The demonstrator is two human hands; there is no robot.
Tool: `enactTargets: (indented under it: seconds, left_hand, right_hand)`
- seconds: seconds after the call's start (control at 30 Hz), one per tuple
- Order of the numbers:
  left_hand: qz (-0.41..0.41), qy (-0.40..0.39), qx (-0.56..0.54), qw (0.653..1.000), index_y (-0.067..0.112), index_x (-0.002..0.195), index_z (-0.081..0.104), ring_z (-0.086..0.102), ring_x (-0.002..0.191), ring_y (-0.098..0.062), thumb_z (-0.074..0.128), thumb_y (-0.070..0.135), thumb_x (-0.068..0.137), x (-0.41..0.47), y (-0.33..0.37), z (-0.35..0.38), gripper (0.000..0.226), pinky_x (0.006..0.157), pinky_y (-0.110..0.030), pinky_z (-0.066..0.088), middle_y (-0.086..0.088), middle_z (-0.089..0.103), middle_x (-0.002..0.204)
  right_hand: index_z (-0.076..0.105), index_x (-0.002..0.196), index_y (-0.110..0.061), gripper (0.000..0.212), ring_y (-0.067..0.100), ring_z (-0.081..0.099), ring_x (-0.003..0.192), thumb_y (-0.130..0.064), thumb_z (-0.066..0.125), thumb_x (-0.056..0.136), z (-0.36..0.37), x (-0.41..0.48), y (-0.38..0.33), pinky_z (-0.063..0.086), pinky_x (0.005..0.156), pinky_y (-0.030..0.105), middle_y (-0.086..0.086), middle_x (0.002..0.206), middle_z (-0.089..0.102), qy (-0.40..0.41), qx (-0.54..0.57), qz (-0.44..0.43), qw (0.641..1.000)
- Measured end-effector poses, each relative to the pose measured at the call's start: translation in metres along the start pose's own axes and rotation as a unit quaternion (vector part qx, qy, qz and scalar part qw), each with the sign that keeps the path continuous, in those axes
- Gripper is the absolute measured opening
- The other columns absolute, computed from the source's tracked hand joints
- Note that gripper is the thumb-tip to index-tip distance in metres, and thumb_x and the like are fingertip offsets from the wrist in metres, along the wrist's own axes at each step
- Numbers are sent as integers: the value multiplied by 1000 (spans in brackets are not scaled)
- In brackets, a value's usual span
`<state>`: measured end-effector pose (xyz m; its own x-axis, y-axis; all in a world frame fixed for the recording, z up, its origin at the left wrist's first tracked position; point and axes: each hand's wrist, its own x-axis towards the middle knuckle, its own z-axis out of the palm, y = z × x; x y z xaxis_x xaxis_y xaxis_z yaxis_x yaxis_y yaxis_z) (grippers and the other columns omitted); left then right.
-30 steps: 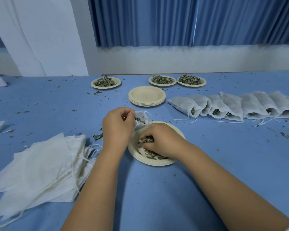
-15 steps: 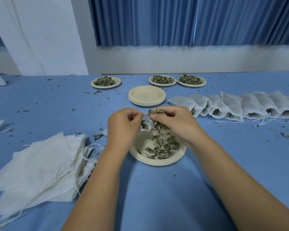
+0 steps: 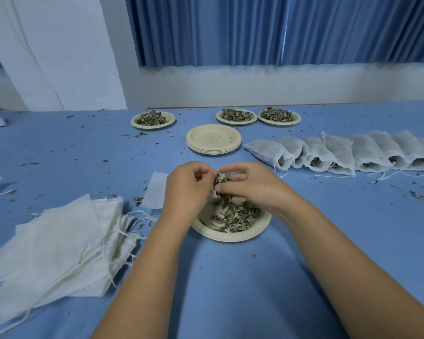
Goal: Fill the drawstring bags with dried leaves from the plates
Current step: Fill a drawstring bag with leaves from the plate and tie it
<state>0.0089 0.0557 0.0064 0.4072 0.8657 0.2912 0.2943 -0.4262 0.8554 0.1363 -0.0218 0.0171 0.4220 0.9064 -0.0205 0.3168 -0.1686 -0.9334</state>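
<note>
Pinches small white cloth drawstring bag (image 3: 154,193) at its mouth in left hand (image 3: 189,189) above far rim of round beige paper plate (image 3: 230,238), grips clump of dried green leaves (image 3: 222,178) in right hand (image 3: 252,189); likely spills onto blue tabletop (image 3: 230,289) if mouth sags.

Drawstring bags (image 3: 59,245) of thin, matt white cloth with loose cotton-like cords; plates (image 3: 230,238) of pale moulded paper pulp, matt, ribbed rim; dried leaves (image 3: 238,216) dull, rough; counter (image 3: 230,289) smooth matt blue; curtain (image 3: 230,30) pleated blue cloth.
</note>
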Motion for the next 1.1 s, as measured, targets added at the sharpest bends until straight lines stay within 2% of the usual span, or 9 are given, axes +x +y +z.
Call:
enactTargets:
  seconds: [0.1,0.3,0.37,0.43,0.53,0.63,0.77,0.9,1.1]
  left_hand:
    - [-15,4,-28,999,29,73,68,61,65,-8,67,20,89,1,1,-2,18,69,-25,50,12,65,65]
    - [-27,-12,-81,996,24,77,72,60,64,-7,67,19,90,-1,5,-1,15,74,-35,56,14,62,59]
    - [-33,-34,-93,995,23,79,72,61,68,-11,67,20,90,-3,6,0,13,78,-42,58,12,62,60]
    - [-29,-32,-87,995,21,80,72,61,68,-12,67,19,90,-3,6,1,11,74,-38,56,11,62,63]
    - [-26,1,-73,997,19,83,71,59,66,-11,64,18,92,-1,2,0,11,67,-26,48,9,62,66]
    - [-35,9,-76,996,15,86,70,57,62,-9,63,20,92,0,1,-1,10,65,-26,47,5,63,67]
    - [-43,11,-80,996,15,86,70,57,61,-9,61,18,92,0,1,-1,11,65,-29,48,4,64,67]
    - [-57,-6,-115,992,17,83,71,58,64,-12,63,20,92,0,3,-3,12,74,-37,53,7,62,63]
    - [-24,-37,-106,993,23,79,70,60,63,-6,64,19,92,-2,7,-2,14,67,-26,50,13,63,62]
  right_hand:
    - [65,111,-11,28,5,68,74,-10,73,84,-4,2,-2,53,66,17,4,92,71,-13,135,53,989]
    - [73,81,-20,11,13,70,73,-9,74,84,8,-1,2,59,68,25,-2,77,74,86,36,-33,995]
    - [76,80,-20,12,-3,64,64,-9,72,84,13,0,4,52,61,15,-10,71,72,122,4,-58,991]
    - [77,81,-18,10,-9,59,57,-11,71,84,14,0,4,45,57,8,-13,67,70,128,-3,-59,990]
    - [78,89,-21,14,0,69,80,-15,65,90,8,0,1,55,74,14,-8,84,76,50,77,-13,996]
    - [76,95,-17,12,3,70,92,-13,64,92,6,2,-2,55,75,14,-3,99,76,15,165,5,986]
    - [78,94,-18,9,5,71,92,-20,74,86,11,-1,-1,55,76,15,-3,94,77,6,171,-25,985]
    - [78,92,-18,12,7,72,84,-10,75,83,11,-3,2,56,77,18,-3,86,77,44,140,-55,988]
    - [72,78,-18,12,5,66,68,-10,81,74,21,0,5,56,70,21,-3,75,72,169,73,-65,981]
